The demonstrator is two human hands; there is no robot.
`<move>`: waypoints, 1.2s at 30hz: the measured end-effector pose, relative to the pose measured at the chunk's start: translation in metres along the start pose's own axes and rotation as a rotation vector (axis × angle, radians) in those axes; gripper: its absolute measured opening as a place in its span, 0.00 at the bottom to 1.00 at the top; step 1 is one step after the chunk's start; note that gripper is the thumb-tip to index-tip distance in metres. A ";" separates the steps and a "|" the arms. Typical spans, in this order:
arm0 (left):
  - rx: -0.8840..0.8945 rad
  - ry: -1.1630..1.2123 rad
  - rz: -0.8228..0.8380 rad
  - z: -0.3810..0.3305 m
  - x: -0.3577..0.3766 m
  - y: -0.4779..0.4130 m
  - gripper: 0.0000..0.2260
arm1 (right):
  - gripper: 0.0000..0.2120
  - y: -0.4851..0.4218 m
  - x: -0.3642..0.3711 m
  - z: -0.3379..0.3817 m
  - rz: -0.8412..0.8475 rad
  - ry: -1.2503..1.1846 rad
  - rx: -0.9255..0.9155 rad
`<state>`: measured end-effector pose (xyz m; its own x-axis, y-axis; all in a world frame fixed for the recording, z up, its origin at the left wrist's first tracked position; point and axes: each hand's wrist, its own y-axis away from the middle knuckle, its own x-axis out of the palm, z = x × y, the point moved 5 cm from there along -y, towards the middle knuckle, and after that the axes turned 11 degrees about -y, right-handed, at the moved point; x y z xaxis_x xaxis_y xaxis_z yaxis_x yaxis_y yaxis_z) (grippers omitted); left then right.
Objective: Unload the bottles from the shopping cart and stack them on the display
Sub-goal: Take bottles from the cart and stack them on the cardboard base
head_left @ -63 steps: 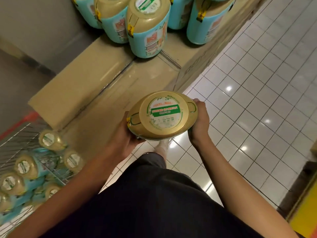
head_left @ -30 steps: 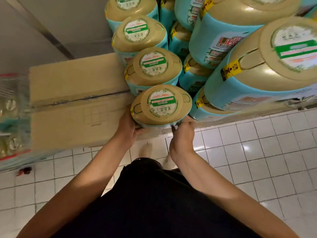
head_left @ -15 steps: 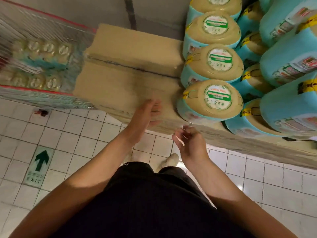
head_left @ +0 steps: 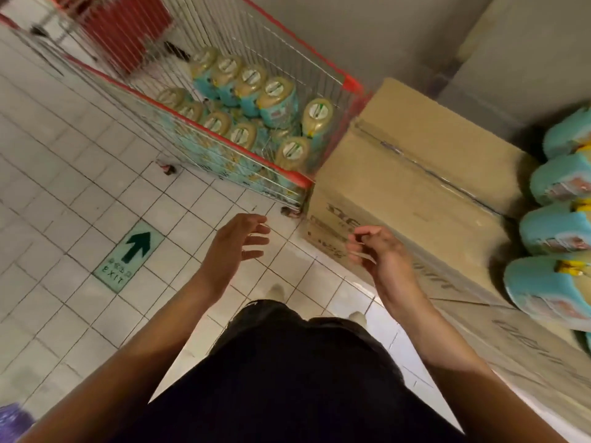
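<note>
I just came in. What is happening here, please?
A person is unloading teal-labelled plastic bottles with gold caps from a red-rimmed wire shopping cart onto a display of brown cardboard boxes. Neither hand holds a bottle: the left hand hovers open over the white tiled floor, the right hand hangs loosely curled beside the boxes. Many bottles lie in the cart; several are stacked on the boxes.

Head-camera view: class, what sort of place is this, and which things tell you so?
Probably a supermarket aisle: a wire shopping cart full of identical bottles, matching bottles stacked on cardboard boxes, and a green EXIT arrow on the tiled floor.
</note>
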<state>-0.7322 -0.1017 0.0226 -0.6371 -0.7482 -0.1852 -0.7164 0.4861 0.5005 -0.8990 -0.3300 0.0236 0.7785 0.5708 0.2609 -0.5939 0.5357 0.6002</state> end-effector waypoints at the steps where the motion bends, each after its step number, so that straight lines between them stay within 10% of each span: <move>1: -0.009 0.009 -0.032 0.004 -0.022 -0.001 0.19 | 0.10 -0.006 0.019 -0.002 0.018 0.022 -0.002; 18: -0.088 0.182 -0.363 -0.010 -0.239 -0.111 0.15 | 0.10 -0.175 0.291 0.017 0.220 0.212 0.128; 36: -0.322 0.216 -0.254 -0.079 -0.403 -0.344 0.12 | 0.12 -0.399 0.549 0.060 0.347 0.364 0.179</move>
<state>-0.2061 -0.0031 -0.0084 -0.3547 -0.9189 -0.1726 -0.6956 0.1359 0.7055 -0.2221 -0.2674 -0.0275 0.4025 0.8917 0.2072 -0.7355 0.1802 0.6531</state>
